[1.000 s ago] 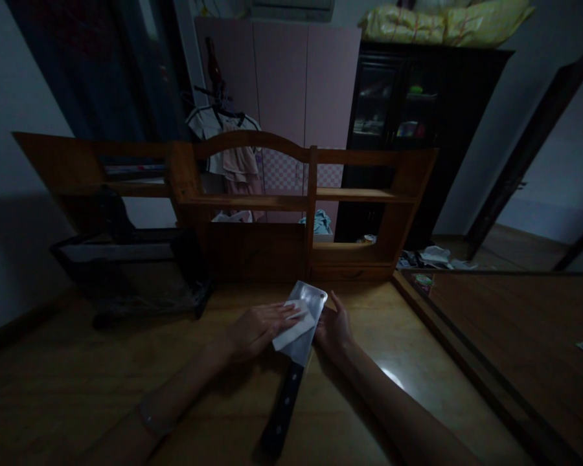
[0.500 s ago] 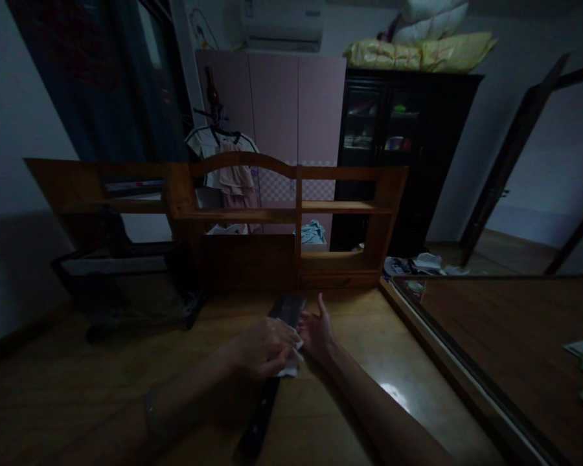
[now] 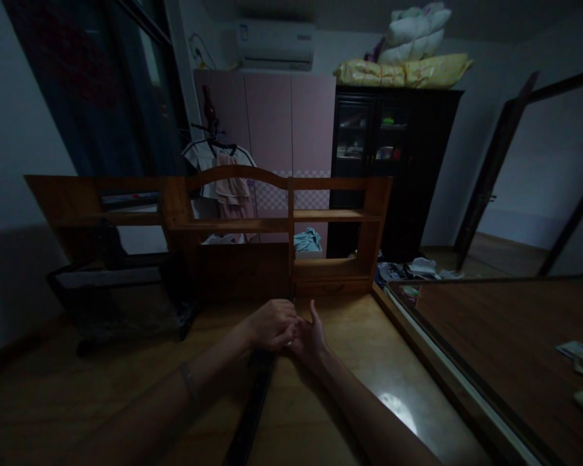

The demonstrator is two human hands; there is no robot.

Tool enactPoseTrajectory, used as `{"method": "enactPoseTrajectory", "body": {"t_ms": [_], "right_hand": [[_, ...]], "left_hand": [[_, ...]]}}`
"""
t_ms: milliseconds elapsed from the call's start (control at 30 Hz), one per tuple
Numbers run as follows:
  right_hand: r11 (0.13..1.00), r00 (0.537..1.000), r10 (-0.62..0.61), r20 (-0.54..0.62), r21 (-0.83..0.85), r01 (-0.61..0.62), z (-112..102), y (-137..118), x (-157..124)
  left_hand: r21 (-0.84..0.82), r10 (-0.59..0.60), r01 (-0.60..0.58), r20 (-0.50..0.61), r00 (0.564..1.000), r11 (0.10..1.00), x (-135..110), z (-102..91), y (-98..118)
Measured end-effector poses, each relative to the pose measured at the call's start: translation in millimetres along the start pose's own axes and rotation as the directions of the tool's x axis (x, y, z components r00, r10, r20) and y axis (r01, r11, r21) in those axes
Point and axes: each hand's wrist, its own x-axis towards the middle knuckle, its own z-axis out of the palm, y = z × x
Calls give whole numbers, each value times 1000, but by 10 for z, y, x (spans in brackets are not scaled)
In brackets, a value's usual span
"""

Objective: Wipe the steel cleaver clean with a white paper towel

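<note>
On the wooden desk [image 3: 126, 382] lies a cleaver; only its dark handle [image 3: 250, 408] shows, pointing toward me. The blade is hidden under my hands. My left hand [image 3: 272, 323] is curled down over the blade, closed on a white tissue that is almost fully hidden now. My right hand [image 3: 309, 338] rests against the blade's right side, touching the left hand, thumb raised and palm open.
A wooden shelf unit [image 3: 243, 223] stands along the desk's back edge, just beyond the hands. A black rack [image 3: 111, 278] sits at the back left. A second, darker table [image 3: 505, 323] adjoins on the right, with papers [image 3: 580, 353] at its far right.
My left hand has slid the tissue up along the blade toward its tip. The shiny blade, plain a second ago, is now covered. The view has tilted upward.
</note>
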Motion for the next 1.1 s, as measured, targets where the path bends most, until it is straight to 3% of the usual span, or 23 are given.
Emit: {"method": "enactPoseTrajectory", "body": {"t_ms": [200, 367, 567, 800, 967, 1100], "right_hand": [[1000, 998, -22, -53, -4, 22, 88, 7, -31], [999, 998, 12, -68, -40, -14, 109, 14, -42], [999, 993, 8, -117, -42, -13, 98, 17, -41], [999, 991, -4, -131, -52, -3, 98, 24, -42], [995, 995, -99, 14, -15, 99, 89, 49, -42], [997, 997, -70, 12, -45, 71, 46, 68, -43]], "left_hand": [[104, -8, 3, 51, 999, 995, 121, 6, -175], [124, -99, 93, 41, 994, 988, 242, -26, -364], [59, -240, 238, 23, 971, 970, 88, 75, -417], [-137, -365, 375, 91, 927, 917, -314, 194, -258], [-254, -298, 313, 97, 950, 915, -475, 205, 30], [-264, -306, 316, 82, 949, 911, -625, 126, 291]]}}
